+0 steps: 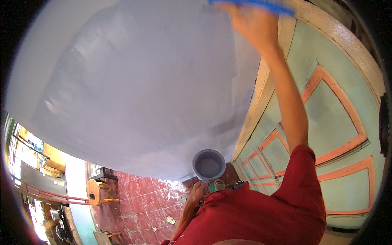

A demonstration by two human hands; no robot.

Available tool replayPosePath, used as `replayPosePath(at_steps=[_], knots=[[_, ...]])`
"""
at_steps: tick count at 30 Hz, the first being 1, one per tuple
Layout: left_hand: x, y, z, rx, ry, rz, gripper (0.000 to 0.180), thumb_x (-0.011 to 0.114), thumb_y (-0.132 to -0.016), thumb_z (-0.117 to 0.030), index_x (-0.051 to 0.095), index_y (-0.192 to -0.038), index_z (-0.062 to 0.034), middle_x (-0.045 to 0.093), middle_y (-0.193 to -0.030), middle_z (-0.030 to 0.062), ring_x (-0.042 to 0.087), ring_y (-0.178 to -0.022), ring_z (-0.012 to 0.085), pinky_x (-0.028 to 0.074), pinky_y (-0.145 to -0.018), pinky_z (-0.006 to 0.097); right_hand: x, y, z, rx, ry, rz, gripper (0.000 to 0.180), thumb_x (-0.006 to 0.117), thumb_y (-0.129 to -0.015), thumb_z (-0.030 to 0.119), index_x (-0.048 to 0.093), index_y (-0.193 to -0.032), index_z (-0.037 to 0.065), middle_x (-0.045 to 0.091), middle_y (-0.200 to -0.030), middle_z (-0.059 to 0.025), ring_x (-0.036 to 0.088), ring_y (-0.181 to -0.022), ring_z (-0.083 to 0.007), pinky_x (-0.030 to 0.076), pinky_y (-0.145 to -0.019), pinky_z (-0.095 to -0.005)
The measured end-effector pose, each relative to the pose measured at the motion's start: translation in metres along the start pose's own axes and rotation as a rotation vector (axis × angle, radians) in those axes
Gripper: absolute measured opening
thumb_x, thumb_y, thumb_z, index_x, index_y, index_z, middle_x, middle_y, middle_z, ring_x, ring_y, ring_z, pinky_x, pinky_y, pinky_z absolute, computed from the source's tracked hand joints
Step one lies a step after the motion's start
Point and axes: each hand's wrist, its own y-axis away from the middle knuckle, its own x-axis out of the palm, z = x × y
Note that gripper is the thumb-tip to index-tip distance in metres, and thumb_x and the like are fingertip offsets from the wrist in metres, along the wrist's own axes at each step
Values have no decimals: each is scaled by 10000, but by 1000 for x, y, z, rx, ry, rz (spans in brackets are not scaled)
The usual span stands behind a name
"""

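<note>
High at the upper edge, my right hand [257, 24] is closed round a long blue tool handle [265, 5]. The handle is smeared by motion, and the tool's working end does not show. It is close to the wall [163, 77], which is coated in grey-lilac paint with paler patches toward its edges. Low in front of my body, my left hand [197, 194] grips a grey dipper [198, 154] by its short handle. Grey liquid like paint [208, 167] lies inside it. The dipper is held upright near the foot of the wall.
A cream wooden frame [255, 104] borders the wall on the right, beside a pale green panelled door [330, 106] with orange trim. Red floor tiles [143, 194] lie below left, with a scrap [170, 220] on them. An orange stool [94, 192] stands farther left.
</note>
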Motion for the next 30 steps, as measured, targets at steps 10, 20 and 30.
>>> replayPosePath(at_steps=[10,20,30], knots=[[3,-11,10,70,51,-78,255,509,-989,-306,582,-967,-62,509,-664,-4,451,-522,103,338,-466,252,-2,-14,-26,-211,58,-74,182,705,-794,14,721,-964,76,724,-872,-62,706,-772,-203,567,-685,-288],[32,35,-25,830,-540,-183,262,455,-1010,-289,492,-882,-63,475,-647,22,385,-474,90,279,-404,249,-16,-45,-17,-295,-12,-237,292,668,-781,-46,713,-1046,69,724,-931,-76,706,-800,-233,574,-715,-287],[3,-22,9,22,-1,-69,246,549,-977,-273,588,-1099,-63,588,-914,17,562,-764,119,461,-599,250,-12,183,-2,164,-231,199,258,619,-789,-97,683,-1001,36,705,-991,-127,687,-914,-297,564,-781,-353]])
